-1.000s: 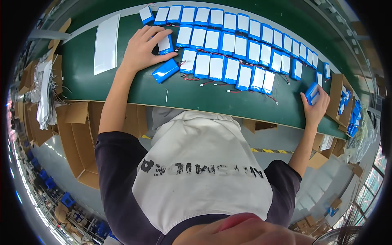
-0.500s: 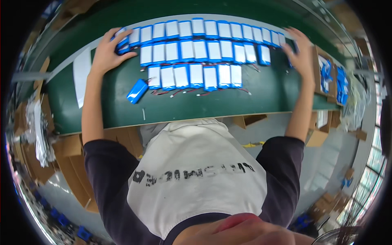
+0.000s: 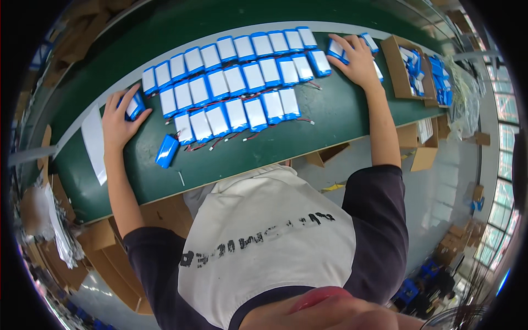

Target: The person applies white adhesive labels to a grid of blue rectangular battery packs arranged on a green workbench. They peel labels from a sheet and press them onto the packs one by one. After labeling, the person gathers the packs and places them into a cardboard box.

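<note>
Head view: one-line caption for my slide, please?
Left hand and right hand each grip a blue battery pack at opposite ends of three rows of packs on a green bench.

You have on a white shirt [image 3: 264, 242] with dark sleeves [image 3: 379, 209] that stop above your elbows. A line of black printing runs across the white part. Your arms are bare below the sleeves, and your left hand [image 3: 118, 124] and right hand [image 3: 357, 58] wear no gloves.

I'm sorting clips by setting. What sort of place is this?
Probably a factory packing or assembly line: rows of blue battery packs with wire leads lie on a long green workbench, with cardboard boxes of more packs at its end.
</note>
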Demonstrator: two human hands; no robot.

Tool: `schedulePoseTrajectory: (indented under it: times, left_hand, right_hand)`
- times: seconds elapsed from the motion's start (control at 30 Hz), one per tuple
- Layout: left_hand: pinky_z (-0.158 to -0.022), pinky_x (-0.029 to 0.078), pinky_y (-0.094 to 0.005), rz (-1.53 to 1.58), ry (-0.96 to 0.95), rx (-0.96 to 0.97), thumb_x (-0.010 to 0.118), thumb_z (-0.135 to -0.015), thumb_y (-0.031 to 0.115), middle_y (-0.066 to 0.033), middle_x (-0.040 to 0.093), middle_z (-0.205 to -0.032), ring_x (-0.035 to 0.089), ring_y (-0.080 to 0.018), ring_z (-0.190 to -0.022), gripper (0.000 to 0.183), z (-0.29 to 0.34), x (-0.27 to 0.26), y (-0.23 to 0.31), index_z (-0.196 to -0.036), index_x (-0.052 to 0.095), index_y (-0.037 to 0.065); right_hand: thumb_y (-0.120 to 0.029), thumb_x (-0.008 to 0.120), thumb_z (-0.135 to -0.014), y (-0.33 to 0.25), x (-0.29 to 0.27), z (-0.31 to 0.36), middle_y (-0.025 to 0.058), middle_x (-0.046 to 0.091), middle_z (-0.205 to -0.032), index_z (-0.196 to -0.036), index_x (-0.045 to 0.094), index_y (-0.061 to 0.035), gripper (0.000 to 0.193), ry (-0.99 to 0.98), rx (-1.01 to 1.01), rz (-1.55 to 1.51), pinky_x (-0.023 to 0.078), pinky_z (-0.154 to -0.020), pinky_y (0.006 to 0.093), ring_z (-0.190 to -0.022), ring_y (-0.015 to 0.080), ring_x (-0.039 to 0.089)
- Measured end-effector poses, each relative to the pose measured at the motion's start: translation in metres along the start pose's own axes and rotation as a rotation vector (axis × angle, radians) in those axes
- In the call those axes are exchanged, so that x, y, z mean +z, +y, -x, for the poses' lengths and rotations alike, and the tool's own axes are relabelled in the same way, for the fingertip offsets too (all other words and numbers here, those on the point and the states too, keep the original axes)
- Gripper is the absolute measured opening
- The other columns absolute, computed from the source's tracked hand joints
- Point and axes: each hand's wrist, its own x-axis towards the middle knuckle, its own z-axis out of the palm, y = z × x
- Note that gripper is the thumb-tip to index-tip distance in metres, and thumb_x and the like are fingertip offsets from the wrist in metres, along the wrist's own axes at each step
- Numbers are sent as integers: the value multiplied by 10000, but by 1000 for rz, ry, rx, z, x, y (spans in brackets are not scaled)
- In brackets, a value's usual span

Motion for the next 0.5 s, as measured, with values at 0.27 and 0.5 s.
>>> schedulePoseTrajectory:
  times: [0.27, 0.5]
  left_hand:
    - [-829, 572, -390, -152, 203, 27, 894, -743, 297, -78, 717, -1025, 672, -287, -951, 490, 13, 1, -13, -1169, 739, 111]
    - [-882, 556, -379, 0, 270, 13, 858, -765, 218, -115, 731, -1076, 684, -300, -975, 450, -19, 0, 24, -1178, 735, 88]
  right_hand:
    - [-436, 844, -798, -9, -35, -9, 76, 656, -1086, -1330, 688, -204, 601, 394, 0, 106, 540, -856, 407, -997, 279, 634]
    - [-270, 750, -897, 105, -97, 33, 226, 628, -1233, -1378, 606, -89, 533, 487, 456, 591, 480, -986, 478, -1125, 418, 603]
